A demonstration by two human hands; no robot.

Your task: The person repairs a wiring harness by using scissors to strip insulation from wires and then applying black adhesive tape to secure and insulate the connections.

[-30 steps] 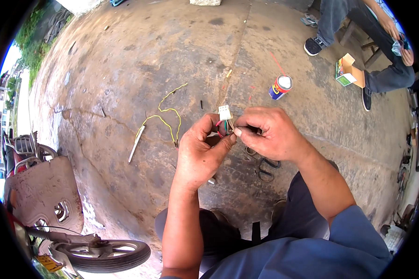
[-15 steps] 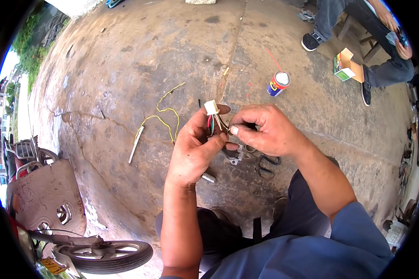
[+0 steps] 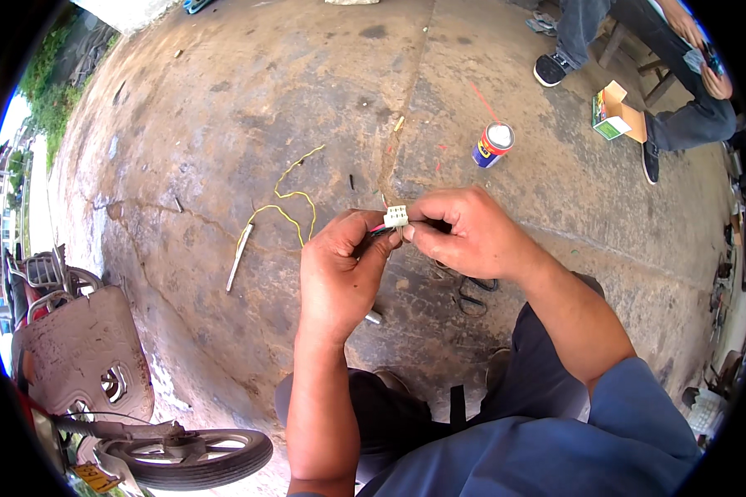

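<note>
My left hand [image 3: 344, 273] is closed around coloured wires leading to a white multi-pin connector [image 3: 395, 215]. My right hand [image 3: 464, 236] pinches at the connector's lower right, where a pale wire shows between the fingertips. Its socket face is turned upward; part of the wires is hidden by my fingers. On the concrete floor [image 3: 182, 124] left of my hands lie a looping yellow wire [image 3: 294, 193] and a silver rod [image 3: 239, 257]. A dark looped metal tool [image 3: 477, 298] lies below my right hand.
A red-and-blue can [image 3: 491, 147] with a thin red straw stands beyond my hands. An open carton [image 3: 617, 116] is beside a seated person's trouser leg [image 3: 688, 124] at the upper right. A motorcycle wheel [image 3: 191, 455] and its body panel [image 3: 75, 348] occupy the lower left.
The connector has tipped over from upright above my fingers to lie between both hands with its socket face showing. My left fingers have closed in, hiding more of the coloured wires.
</note>
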